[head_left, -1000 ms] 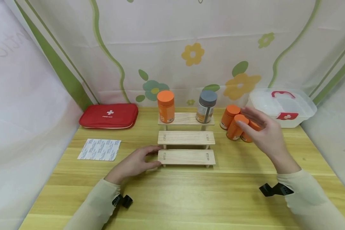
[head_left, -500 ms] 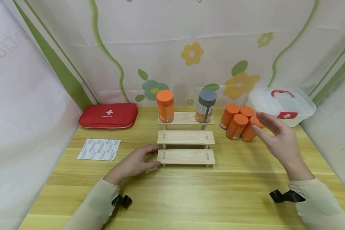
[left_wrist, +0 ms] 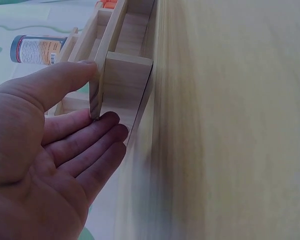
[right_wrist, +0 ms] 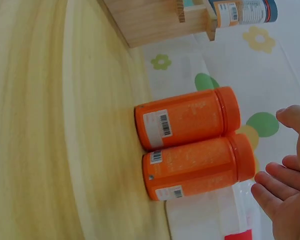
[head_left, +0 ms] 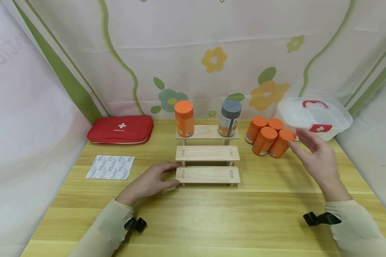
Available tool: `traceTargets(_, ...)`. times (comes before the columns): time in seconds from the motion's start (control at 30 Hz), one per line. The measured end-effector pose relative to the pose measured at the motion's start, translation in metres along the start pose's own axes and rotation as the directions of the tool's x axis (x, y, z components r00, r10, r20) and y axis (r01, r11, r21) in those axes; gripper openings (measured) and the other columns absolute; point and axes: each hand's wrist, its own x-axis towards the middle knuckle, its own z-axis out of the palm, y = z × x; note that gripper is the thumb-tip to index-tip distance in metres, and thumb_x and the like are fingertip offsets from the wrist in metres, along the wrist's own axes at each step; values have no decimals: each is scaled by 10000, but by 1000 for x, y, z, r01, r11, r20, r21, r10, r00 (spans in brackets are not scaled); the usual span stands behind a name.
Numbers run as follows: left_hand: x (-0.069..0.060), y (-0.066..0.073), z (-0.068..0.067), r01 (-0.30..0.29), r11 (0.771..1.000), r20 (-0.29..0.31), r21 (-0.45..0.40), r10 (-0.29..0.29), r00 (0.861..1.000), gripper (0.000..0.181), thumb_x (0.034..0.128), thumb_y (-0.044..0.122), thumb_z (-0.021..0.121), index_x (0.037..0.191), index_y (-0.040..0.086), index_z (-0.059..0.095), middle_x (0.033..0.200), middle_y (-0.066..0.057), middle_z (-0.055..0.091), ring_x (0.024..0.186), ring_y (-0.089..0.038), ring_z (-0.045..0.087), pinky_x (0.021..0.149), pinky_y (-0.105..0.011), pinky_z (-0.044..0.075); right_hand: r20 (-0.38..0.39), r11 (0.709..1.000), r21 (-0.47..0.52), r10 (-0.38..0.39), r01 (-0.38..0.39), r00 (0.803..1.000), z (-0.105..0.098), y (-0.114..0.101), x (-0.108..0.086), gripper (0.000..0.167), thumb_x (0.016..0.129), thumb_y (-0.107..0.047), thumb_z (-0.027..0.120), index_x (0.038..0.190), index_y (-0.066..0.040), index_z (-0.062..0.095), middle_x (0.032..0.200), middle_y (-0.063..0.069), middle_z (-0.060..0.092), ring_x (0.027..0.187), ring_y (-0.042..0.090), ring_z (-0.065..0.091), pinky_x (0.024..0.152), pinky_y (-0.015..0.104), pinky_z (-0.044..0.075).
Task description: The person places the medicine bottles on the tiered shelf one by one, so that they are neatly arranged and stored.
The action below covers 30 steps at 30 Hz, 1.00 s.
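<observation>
Head view: two hands at a wooden stand and orange bottles

Across the desk [head_left: 212, 217], nearest, reach two light sleeves [head_left: 101, 228] with black straps. The left hand [head_left: 149, 182] holds the left end of the lowest tier of a three-tier wooden stand [head_left: 209, 175], thumb on the near edge, fingers behind. Left of it lies a flat white printed sheet [head_left: 110, 167]. The right hand [head_left: 320, 160] has thumb and fingers apart, just beside the cap of the front right bottle [head_left: 280, 144]; whether they touch is unclear. That bottle stands in a cluster of four orange ones, right of the stand. Farther back, an orange bottle [head_left: 184, 121] and a grey-capped bottle [head_left: 228, 123] stand upright on the top tier. A red FIRST AID pouch [head_left: 120, 130] lies far left; a translucent box [head_left: 313, 114] with red handle sits far right. Behind hangs flowered cloth [head_left: 167, 32].
</observation>
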Motion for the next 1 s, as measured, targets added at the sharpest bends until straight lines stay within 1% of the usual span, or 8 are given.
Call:
traceTargets(0.1,0,-1,0,-8,1000,3,3,8,1000,587,993,297,805,1519,119,613,1551,-98,626,1437,-327,590,1233,-572,457,20,999,-9,37,-37,999,1,6,2,693,1025,-331,764,1624,-114,492,1621,163,557,1396,-29,584,957,-43,437)
traceTargets(0.3,0,-1,0,5,1000,2,-10,-5,1000,594,990,294,809,1525,128,610,1558,-95,619,1451,-330,577,1242,-577,445,63,997,-32,69,-67,996,7,19,10,735,1037,-378,737,1637,-64,452,1606,253,538,1414,153,610,963,-29,450)
traceTargets(0.37,-1,-1,0,11,1000,1,-14,-11,1000,597,990,298,810,1527,130,609,1561,-95,617,1454,-331,574,1243,-580,443,80,996,-37,78,-75,994,10,24,13,751,1039,-401,729,1646,-69,439,1600,260,541,1374,114,619,956,-29,453)
traceTargets(0.47,-1,-2,0,11,1000,0,-19,-11,1000,596,991,296,809,1527,129,609,1563,-95,616,1456,-331,573,1243,-580,442,105,997,-18,78,-76,991,14,29,16,758,1038,-395,731,1654,-73,427,1584,274,551,1273,-24,608,940,-33,455)
traceTargets(0.53,-1,-2,1,8,1000,-1,-18,-8,1000,593,993,296,807,1526,128,609,1562,-96,616,1455,-330,574,1243,-579,442,117,997,-12,77,-76,990,17,32,18,764,1040,-398,728,1660,-77,417,1585,278,548,1223,-103,568,922,-40,452)
traceTargets(0.7,-1,-2,1,3,1000,-4,-17,-3,1000,593,994,297,806,1525,124,609,1560,-96,619,1456,-326,575,1245,-573,443,122,997,-12,81,-80,989,22,37,20,759,1043,-414,718,1648,-59,429,1574,284,554,1200,-100,551,898,-43,455)
traceTargets(0.9,-1,-2,2,8,1000,-4,-17,-8,1000,597,995,303,804,1529,123,606,1557,-97,620,1445,-324,583,1239,-571,451,114,996,-11,85,-84,990,23,41,22,749,1044,-407,717,1631,-30,445,1545,302,571,1119,-167,513,884,-46,452)
traceTargets(1.0,-1,-2,2,11,1000,-6,-17,-11,1000,599,995,306,803,1530,122,605,1556,-100,621,1444,-327,583,1237,-576,451,116,996,-9,88,-88,989,24,42,23,751,1043,-416,716,1630,-30,448,1541,299,573,1110,-171,509,881,-46,453)
